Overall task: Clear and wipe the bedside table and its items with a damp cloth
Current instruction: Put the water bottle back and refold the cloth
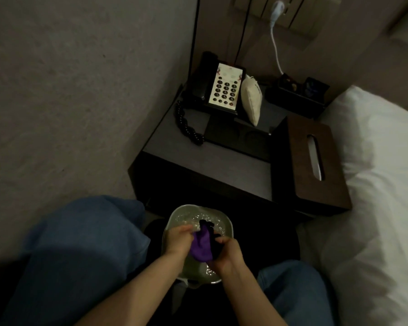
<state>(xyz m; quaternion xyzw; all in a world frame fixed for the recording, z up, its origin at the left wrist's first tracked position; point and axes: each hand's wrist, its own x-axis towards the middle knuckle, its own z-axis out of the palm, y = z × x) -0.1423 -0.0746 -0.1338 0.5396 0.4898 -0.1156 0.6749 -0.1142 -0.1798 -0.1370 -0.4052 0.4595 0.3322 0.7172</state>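
Both hands hold the purple damp cloth (201, 243) over the round pale basin of water (174, 217) on the floor. The left hand (178, 241) grips its left side with curled fingers, and the right hand (226, 251) grips its right side. The cloth's long axis runs away from the person. The dark bedside surface (198, 161), with the black telephone (218, 87) and brown wooden tissue box (316, 161), lies ahead and above the hands. I judge the right hand is somewhat nearer to the tissue box.
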